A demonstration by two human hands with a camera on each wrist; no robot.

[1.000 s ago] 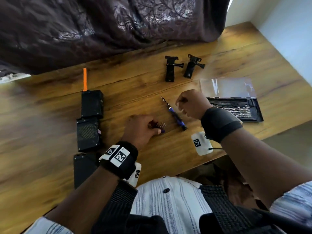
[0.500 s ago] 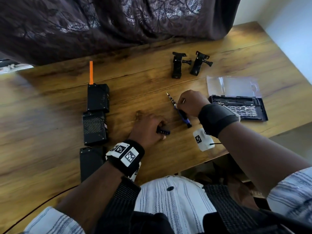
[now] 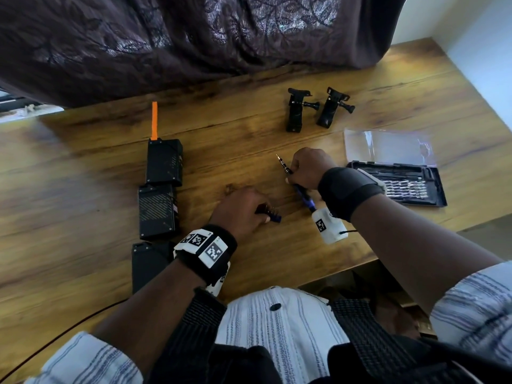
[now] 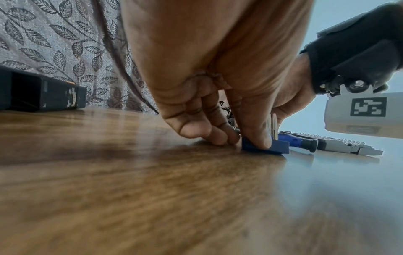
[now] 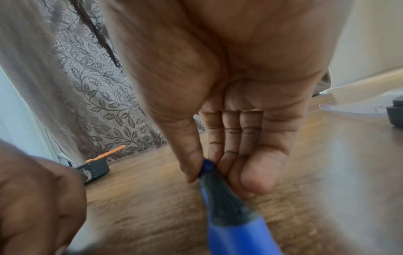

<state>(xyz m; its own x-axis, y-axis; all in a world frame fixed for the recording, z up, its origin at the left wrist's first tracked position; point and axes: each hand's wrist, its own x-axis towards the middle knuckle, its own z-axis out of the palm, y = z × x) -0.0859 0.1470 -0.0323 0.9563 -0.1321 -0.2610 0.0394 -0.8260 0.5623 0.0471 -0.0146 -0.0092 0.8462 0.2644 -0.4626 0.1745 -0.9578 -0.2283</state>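
Observation:
A blue-handled precision screwdriver (image 3: 303,194) lies on the wooden table (image 3: 83,217), its metal tip pointing away from me. My right hand (image 3: 307,170) pinches its handle (image 5: 220,186) between thumb and fingertips. My left hand (image 3: 241,212) holds a small blue bit holder (image 3: 273,216) with several bits standing in it. In the left wrist view the thumb presses on that blue block (image 4: 268,146) and the fingers curl behind it on the table.
Three black boxes (image 3: 163,164) lie in a column at the left, the far one with an orange strip (image 3: 154,120). Two black clamp mounts (image 3: 295,112) stand at the back. An open bit case (image 3: 401,184) with a clear lid is on the right. A dark curtain (image 3: 194,37) hangs behind.
My right hand has come down onto the screwdriver and now pinches its handle. My left hand has stayed on the blue bit holder.

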